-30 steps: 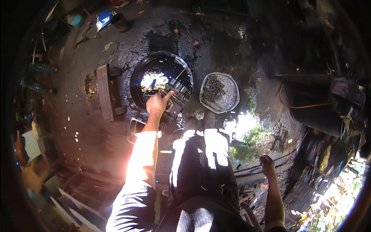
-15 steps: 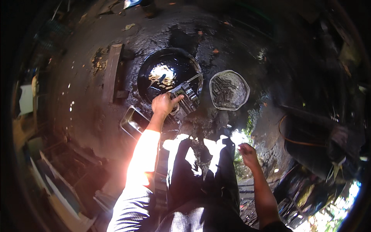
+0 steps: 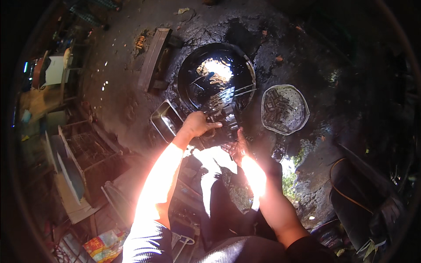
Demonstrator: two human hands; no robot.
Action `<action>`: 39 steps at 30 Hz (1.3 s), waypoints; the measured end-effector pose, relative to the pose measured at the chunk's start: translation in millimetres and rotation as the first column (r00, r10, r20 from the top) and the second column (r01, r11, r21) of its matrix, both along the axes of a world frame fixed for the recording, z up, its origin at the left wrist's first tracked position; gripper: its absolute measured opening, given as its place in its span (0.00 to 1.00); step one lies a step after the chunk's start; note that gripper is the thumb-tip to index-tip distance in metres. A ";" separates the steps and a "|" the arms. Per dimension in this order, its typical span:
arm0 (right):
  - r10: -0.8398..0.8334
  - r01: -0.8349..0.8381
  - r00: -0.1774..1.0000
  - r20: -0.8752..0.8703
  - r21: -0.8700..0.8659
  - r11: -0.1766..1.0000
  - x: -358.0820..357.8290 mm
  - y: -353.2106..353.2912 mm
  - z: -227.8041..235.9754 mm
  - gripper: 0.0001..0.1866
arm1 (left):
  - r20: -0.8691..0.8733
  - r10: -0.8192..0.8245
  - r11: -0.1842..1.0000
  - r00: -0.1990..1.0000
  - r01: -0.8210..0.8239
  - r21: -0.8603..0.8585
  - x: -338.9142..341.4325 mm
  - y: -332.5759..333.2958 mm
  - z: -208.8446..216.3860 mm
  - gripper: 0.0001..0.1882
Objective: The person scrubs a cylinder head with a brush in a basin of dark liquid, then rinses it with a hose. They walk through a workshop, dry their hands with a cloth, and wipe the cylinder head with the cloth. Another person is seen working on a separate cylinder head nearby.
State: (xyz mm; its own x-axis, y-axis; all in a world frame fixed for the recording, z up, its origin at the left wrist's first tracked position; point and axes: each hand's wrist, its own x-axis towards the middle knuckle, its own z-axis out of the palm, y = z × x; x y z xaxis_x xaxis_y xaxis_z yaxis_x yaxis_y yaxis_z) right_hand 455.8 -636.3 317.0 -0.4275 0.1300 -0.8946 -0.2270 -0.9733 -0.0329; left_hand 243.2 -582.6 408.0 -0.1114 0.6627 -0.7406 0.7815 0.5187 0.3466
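- Now the left hand (image 3: 197,125) grips a dark metal part (image 3: 230,117), seemingly for steadiness.
- Right hand (image 3: 240,148) alongside, its grip unclear!
- Basin (image 3: 181,87) just beyond, perforated basket (image 3: 297,101) rightward.

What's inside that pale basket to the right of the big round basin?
A heap of small dark pieces lies in the pale basket, mostly toward its left; bare bottom shows at right. Whatever is under the heap is covered, so I can't tell.

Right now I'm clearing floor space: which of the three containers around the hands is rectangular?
The shiny tray, left of the left hand; the dark basin is round, the pale basket many-sided.
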 end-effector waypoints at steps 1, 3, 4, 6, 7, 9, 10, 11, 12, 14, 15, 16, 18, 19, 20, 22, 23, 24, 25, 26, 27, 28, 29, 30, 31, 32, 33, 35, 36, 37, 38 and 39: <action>-0.063 0.064 0.997 0.033 -0.020 0.998 -3.0 -3.4 1.3 0.46 | 0.059 0.029 0.999 0.998 -0.027 -0.033 0.4 -2.8 -4.1 0.29; -0.191 0.196 0.976 0.106 -0.036 0.980 -8.3 -10.2 8.7 0.44 | 0.198 0.087 0.994 0.976 -0.071 -0.088 2.0 -9.2 -11.5 0.22; -0.252 0.259 0.957 0.145 -0.038 0.965 -10.3 -14.1 14.6 0.42 | 0.256 0.083 0.996 0.963 -0.069 -0.062 3.6 -13.0 -14.5 0.21; -0.346 0.365 0.916 0.203 -0.065 0.929 -11.4 -23.0 29.1 0.39 | 0.318 0.072 0.996 0.945 -0.049 -0.080 9.4 -22.3 -18.6 0.23; -0.397 0.405 0.902 0.172 -0.016 0.914 -10.3 -27.6 35.7 0.37 | 0.326 0.054 0.996 0.944 -0.027 -0.085 13.7 -27.8 -19.9 0.25; -0.503 0.502 0.858 0.103 0.032 0.864 -5.8 -36.4 41.8 0.32 | 0.290 0.035 0.987 0.956 0.012 -0.160 24.7 -40.3 -22.4 0.29; -0.506 0.517 0.839 0.200 -0.004 0.856 -2.7 -41.0 40.2 0.29 | 0.268 0.016 0.987 0.963 0.028 -0.159 31.3 -47.5 -23.6 0.29; -0.544 0.560 0.821 0.175 -0.057 0.827 0.9 -46.2 35.2 0.28 | 0.277 0.001 0.990 0.961 0.037 -0.133 38.5 -55.2 -24.5 0.29; -0.567 0.588 0.802 0.186 -0.083 0.804 5.3 -52.2 27.2 0.28 | 0.275 -0.007 0.990 0.961 0.045 -0.132 46.3 -62.9 -24.7 0.29; -0.602 0.593 0.797 -0.032 -0.145 0.792 17.2 -65.9 6.1 0.27 | 0.165 -0.035 0.987 0.986 0.060 -0.146 61.9 -74.9 -22.0 0.29; -0.576 0.568 0.813 -0.089 -0.100 0.817 24.5 -72.6 -4.4 0.26 | 0.115 -0.060 0.981 0.992 0.080 -0.174 68.9 -78.3 -19.8 0.29; -0.548 0.552 0.834 0.067 -0.086 0.829 32.4 -78.7 -13.1 0.25 | 0.074 -0.084 0.978 0.994 0.096 -0.187 75.5 -80.5 -17.6 0.27; -0.485 0.483 0.874 -0.007 -0.080 0.872 46.3 -88.0 -22.6 0.24 | 0.099 -0.019 0.994 0.995 0.029 -0.102 86.8 -83.5 -15.0 0.26; -0.473 0.471 0.881 -0.010 -0.065 0.880 50.9 -90.6 -23.5 0.25 | 0.076 0.002 0.997 0.997 0.004 -0.080 91.7 -84.1 -15.2 0.25; -0.451 0.454 0.890 0.061 -0.041 0.890 53.7 -91.9 -22.5 0.25 | 0.031 -0.020 0.985 0.999 0.025 -0.170 96.1 -84.4 -16.5 0.21; -0.403 0.408 0.912 -0.078 0.056 0.911 55.9 -93.0 -17.6 0.25 | -0.083 -0.005 0.987 0.997 0.018 0.161 103.2 -84.7 -21.8 0.19; -0.468 0.467 0.884 0.005 0.050 0.883 56.2 -93.6 -14.9 0.25 | -0.136 -0.049 0.977 0.989 0.076 0.197 105.8 -84.9 -25.0 0.19; -0.511 0.511 0.842 0.172 0.047 0.858 56.8 -94.8 -13.0 0.25 | -0.071 -0.014 0.993 0.997 0.022 0.113 107.9 -85.3 -28.1 0.19; -0.535 0.538 0.829 0.163 0.030 0.843 58.2 -96.9 -12.4 0.26 | -0.058 -0.014 0.996 0.998 0.019 0.084 109.6 -85.8 -30.8 0.19; -0.558 0.563 0.815 0.154 0.013 0.826 60.5 -99.9 -13.4 0.27 | -0.051 -0.012 0.997 0.999 0.015 0.069 111.1 -86.5 -33.0 0.19; -0.582 0.588 0.800 0.147 -0.004 0.808 63.7 -103.6 -16.2 0.28 | -0.047 -0.012 0.998 0.999 0.014 0.060 112.4 -87.2 -34.9 0.19; -0.603 0.610 0.787 0.129 -0.017 0.793 67.5 -107.8 -20.4 0.29 | -0.043 -0.010 0.998 0.999 0.012 0.057 113.8 -88.1 -36.6 0.19; -0.604 0.609 0.785 0.137 0.015 0.793 71.3 -111.8 -25.3 0.30 | -0.044 -0.010 0.998 0.999 0.012 0.055 115.4 -89.3 -38.3 0.19; -0.637 0.637 0.771 0.020 -0.054 0.769 74.6 -115.3 -29.6 0.30 | -0.046 -0.008 0.998 0.999 0.011 0.055 117.2 -90.8 -39.7 0.19; -0.647 0.642 0.759 -0.072 -0.082 0.762 77.2 -117.6 -32.7 0.31 | -0.044 -0.004 0.999 0.999 0.006 0.054 119.3 -92.9 -41.1 0.19; -0.635 0.635 0.772 0.025 -0.065 0.770 78.9 -118.6 -33.9 0.31 | -0.042 -0.003 0.999 0.999 0.005 0.046 121.8 -95.6 -42.5 0.18; -0.644 0.642 0.763 -0.049 -0.054 0.765 80.1 -118.4 -33.6 0.31 | -0.038 0.003 0.999 0.999 -0.002 0.045 124.5 -99.1 -44.1 0.18; -0.614 0.613 0.788 0.044 0.032 0.789 82.0 -116.5 -30.1 0.30 | -0.029 0.021 0.999 0.999 -0.020 0.047 130.7 -109.1 -47.8 0.18; -0.627 0.633 0.771 0.109 -0.020 0.774 84.8 -115.9 -28.3 0.29 | -0.025 0.030 0.999 0.999 -0.029 0.044 134.5 -115.8 -49.9 0.18; -0.642 0.641 0.766 0.029 -0.099 0.761 87.7 -116.7 -28.4 0.28 | -0.019 0.042 0.998 0.999 -0.042 0.043 138.8 -123.7 -52.2 0.18; -0.645 0.639 0.763 -0.040 -0.102 0.763 92.1 -117.3 -31.5 0.27 | -0.008 0.056 0.998 0.998 -0.055 0.041 143.7 -132.8 -54.7 0.18; -0.644 0.635 0.757 -0.109 -0.104 0.765 94.3 -124.1 -36.4 0.26 | 0.001 0.070 0.997 0.998 -0.070 0.036 149.2 -142.9 -57.5 0.18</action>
State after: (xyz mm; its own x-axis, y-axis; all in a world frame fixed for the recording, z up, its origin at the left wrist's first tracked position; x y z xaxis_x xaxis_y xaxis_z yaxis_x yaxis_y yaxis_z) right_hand 550.1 -760.4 280.5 -0.3760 0.3658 -0.8514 -0.7953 -0.5990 0.0939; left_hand 392.4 -725.5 350.5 -0.1588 0.6798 -0.7160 0.7439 0.5593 0.3659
